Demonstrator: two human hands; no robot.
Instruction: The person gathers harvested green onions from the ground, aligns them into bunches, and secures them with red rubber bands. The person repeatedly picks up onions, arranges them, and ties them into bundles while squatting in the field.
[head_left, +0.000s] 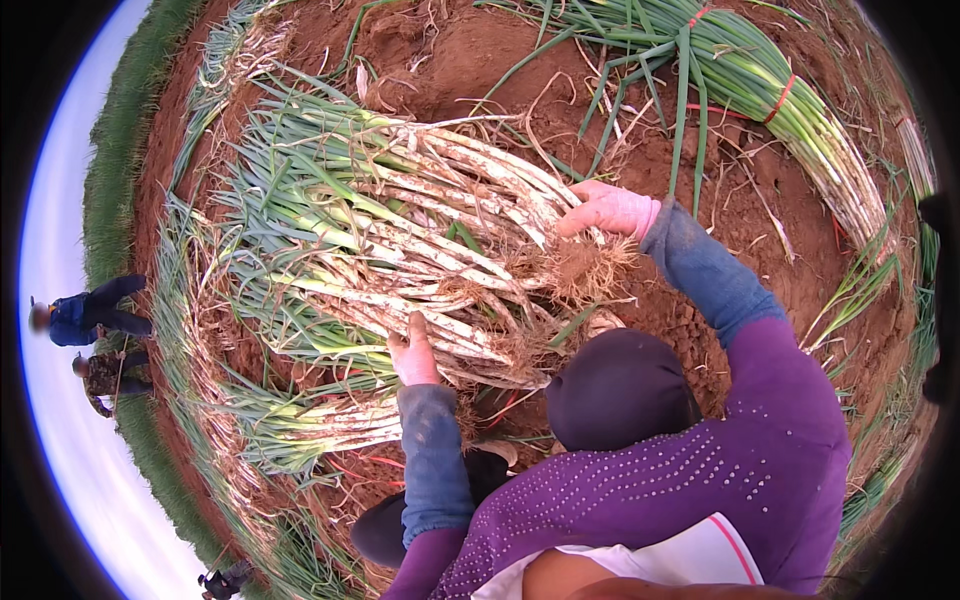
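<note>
A broad loose pile of green onions (420, 247) lies before me, leaves to the left, pale soil-stained stalks and roots to the right. At the pile's upper right, my right hand (611, 211) grips several stalks just above a clump of roots (592, 266). My left hand (416, 360) is at the near edge of the pile, its thumb over the stalks and its other fingers partly hidden among them. Just left of my left forearm lies a smaller bunch of green onions (337, 427). Both hands are bare, with dusty blue sleeve covers above the wrists.
A large green onion bundle (806, 112), tied with red bands, lies on the reddish soil (465, 52) at upper right. Rows of green onions (202, 322) run along the left. Red ties (360, 469) lie near my knees. Several people (112, 311) are at the far left, by a grass strip.
</note>
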